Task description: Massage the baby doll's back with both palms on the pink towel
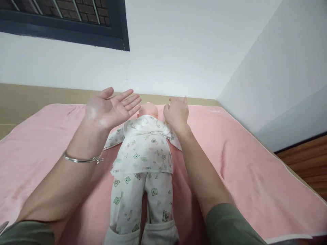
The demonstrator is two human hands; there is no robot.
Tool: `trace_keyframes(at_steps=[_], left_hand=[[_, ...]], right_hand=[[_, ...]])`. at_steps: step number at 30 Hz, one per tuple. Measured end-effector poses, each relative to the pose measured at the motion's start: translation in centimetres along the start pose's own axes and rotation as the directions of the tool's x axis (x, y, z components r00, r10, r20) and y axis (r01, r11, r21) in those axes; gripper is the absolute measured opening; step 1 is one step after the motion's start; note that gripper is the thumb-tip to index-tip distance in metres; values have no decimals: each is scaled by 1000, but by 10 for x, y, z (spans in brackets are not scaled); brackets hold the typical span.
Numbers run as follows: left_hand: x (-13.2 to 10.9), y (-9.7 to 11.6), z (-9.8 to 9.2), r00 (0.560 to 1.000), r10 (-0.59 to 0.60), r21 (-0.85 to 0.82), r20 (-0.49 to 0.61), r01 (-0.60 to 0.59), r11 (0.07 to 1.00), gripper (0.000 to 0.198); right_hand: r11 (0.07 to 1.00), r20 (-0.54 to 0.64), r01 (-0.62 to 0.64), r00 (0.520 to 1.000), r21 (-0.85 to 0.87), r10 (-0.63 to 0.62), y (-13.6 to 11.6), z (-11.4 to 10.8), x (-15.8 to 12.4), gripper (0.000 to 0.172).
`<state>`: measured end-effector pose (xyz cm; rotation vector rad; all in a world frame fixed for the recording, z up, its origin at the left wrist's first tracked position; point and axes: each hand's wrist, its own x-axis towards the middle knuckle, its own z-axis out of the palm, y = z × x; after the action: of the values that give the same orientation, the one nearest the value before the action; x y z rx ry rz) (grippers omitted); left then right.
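Note:
A baby doll (144, 153) in white clothes with small green and grey animal prints lies on a pink cloth (242, 170), its head at the far end and its feet toward me. My left hand (112, 108) is raised beside the doll's head, palm up with the fingers spread and nothing in it. A silver bangle circles that wrist. Just right of the doll's head and shoulder is my right hand (177, 111), back of the hand up. Its fingers are partly bent and apart, and nothing shows in it.
Beyond the cloth runs a beige surface edge (30, 97) against a white wall (178, 51). A dark-framed window (63, 29) with bars is at the upper left. Brown wood (306, 163) stands at the right edge.

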<state>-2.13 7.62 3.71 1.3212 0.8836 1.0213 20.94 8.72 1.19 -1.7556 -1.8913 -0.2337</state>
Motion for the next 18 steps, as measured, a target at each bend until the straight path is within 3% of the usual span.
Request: trace_keyframes(at_steps=[3, 6, 8, 12, 18], left_hand=[[-23, 17, -8, 991, -103, -238, -80, 81, 968, 63], [-42, 32, -1, 963, -251, -626, -95, 138, 767, 59], [-49, 37, 4, 957, -287, -746, -52, 154, 647, 60], [-53, 40, 12, 961, -277, -805, -14, 153, 574, 61], [-55, 33, 34, 935, -343, -819, 92, 267, 507, 63]], right_hand=[[998, -18, -65, 998, -26, 65, -10, 4, 3, 45], [993, -34, -96, 995, -70, 93, -13, 7, 2, 46], [992, -45, -98, 994, -81, 95, -13, 8, 1, 45], [992, -59, -103, 993, -73, 99, -13, 7, -2, 44], [988, 9, -44, 999, -147, 46, -19, 0, -9, 50]])
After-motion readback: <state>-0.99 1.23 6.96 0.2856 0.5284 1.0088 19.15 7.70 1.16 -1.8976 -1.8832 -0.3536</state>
